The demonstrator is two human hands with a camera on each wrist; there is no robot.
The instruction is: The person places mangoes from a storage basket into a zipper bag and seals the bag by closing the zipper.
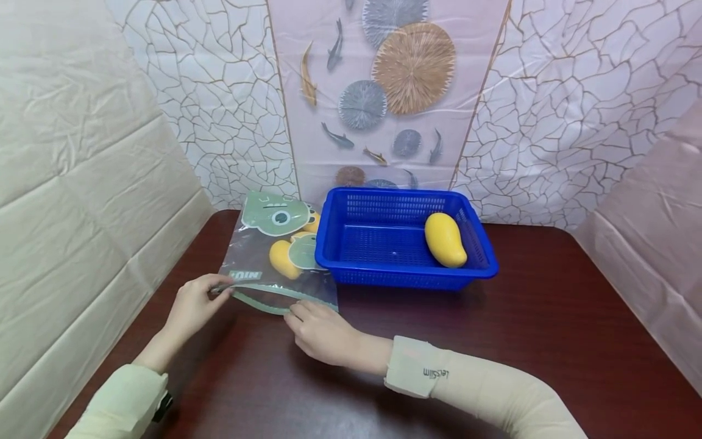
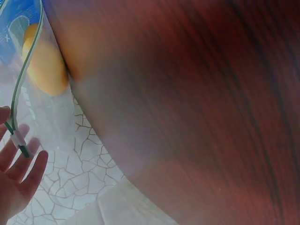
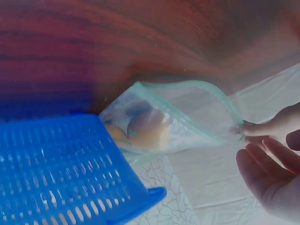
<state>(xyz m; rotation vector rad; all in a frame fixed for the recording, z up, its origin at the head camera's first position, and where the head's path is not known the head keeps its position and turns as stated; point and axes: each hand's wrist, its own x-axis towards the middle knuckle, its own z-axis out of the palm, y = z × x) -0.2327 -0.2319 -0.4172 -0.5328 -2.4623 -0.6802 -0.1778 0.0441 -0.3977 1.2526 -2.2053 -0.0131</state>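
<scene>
A clear zip bag [image 1: 255, 244] with green cartoon prints lies on the table, its green-edged mouth gaping toward me. Yellow mangoes [image 1: 283, 260] sit inside it, partly covered by the prints. My left hand [image 1: 196, 303] pinches the left end of the zip, and its slider end shows between the fingers [image 2: 35, 176] in the left wrist view. Over the right part of the mouth, my right hand [image 1: 323, 332] has its fingertips at the near rim. In the right wrist view its fingers [image 3: 265, 171] curve loosely with nothing between them.
A blue perforated basket [image 1: 406, 274] stands right of the bag, close against it. One more mango [image 1: 445, 239] lies in its right end. The dark wooden table [image 1: 548, 317] reaches to patterned cloth walls at the back and sides.
</scene>
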